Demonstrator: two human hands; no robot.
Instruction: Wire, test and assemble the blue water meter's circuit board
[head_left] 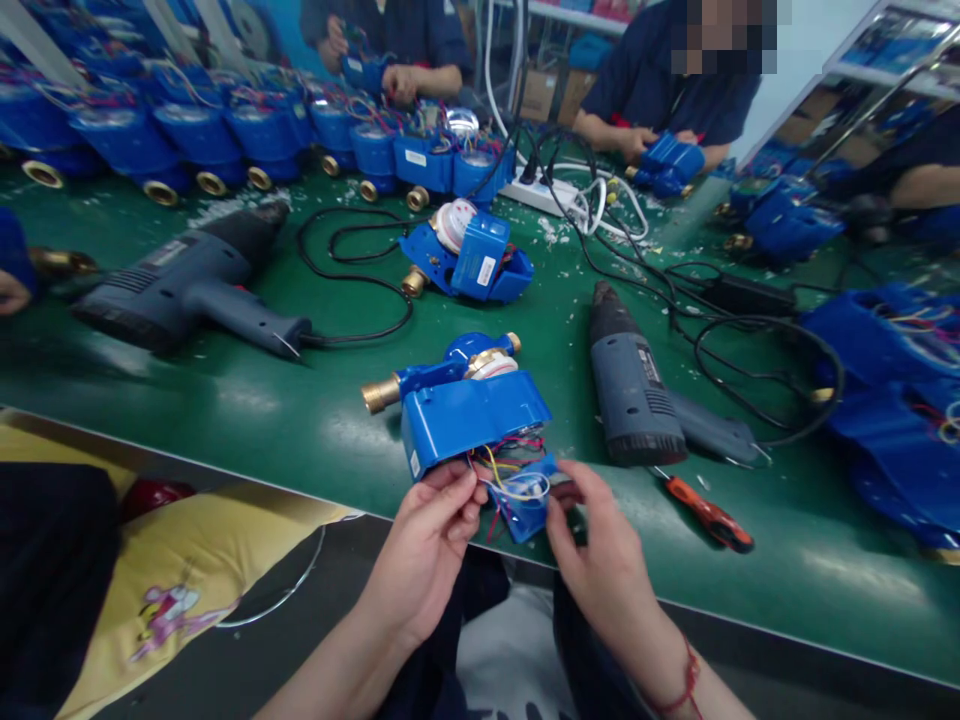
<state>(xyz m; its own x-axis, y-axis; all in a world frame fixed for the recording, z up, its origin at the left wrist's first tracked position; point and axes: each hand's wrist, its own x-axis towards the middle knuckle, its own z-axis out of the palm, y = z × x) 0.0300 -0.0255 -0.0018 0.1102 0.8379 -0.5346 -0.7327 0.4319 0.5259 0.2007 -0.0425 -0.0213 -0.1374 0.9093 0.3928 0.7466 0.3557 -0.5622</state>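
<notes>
A blue water meter point(465, 405) with brass threaded ends lies on the green table point(300, 400) near its front edge. Coloured wires point(510, 478) run out of its open underside to a small blue cover piece point(529, 510). My left hand point(431, 535) pinches the wires at the meter's lower left edge. My right hand point(600, 545) pinches the wires and the small cover from the right. Both hands sit just off the table's front edge.
Two grey heat guns point(191, 285) point(637, 385) lie left and right of the meter, with black cables. An orange-handled screwdriver point(705, 515) lies right. Another blue meter point(469, 255) sits behind. Rows of meters point(225, 135), a power strip point(547, 195) and other people stand farther back.
</notes>
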